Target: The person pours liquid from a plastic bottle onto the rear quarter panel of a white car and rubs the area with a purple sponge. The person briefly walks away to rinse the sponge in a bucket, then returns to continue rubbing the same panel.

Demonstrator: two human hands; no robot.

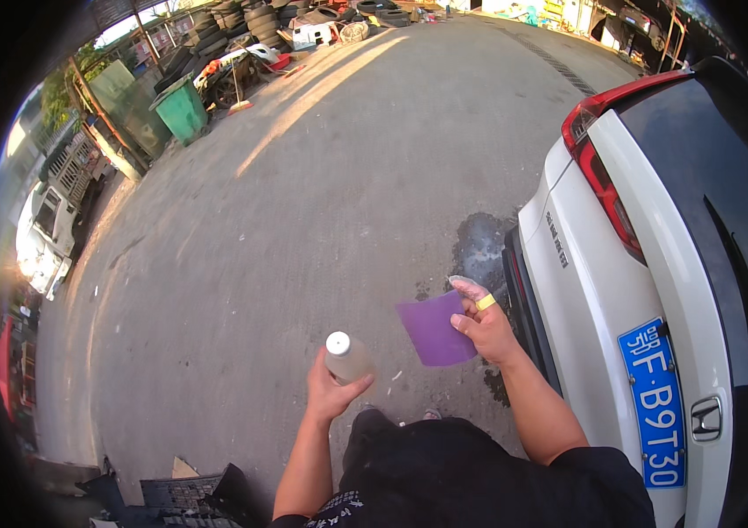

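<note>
My left hand is wrapped round a translucent plastic bottle with a white cap, held upright in front of my body. In my right hand a flat purple sheet is pinched between thumb and fingers. Something yellow is wrapped round one finger of that hand, and a clear film shows at the fingertips. Bottle and sheet are apart, both above the grey ground. The rear of a white car stands just right of my right arm.
Dark wet patches lie on the concrete beside the car's bumper. A green bin and stacked tyres stand at the far left. A white truck is at the left edge, dark panels at lower left.
</note>
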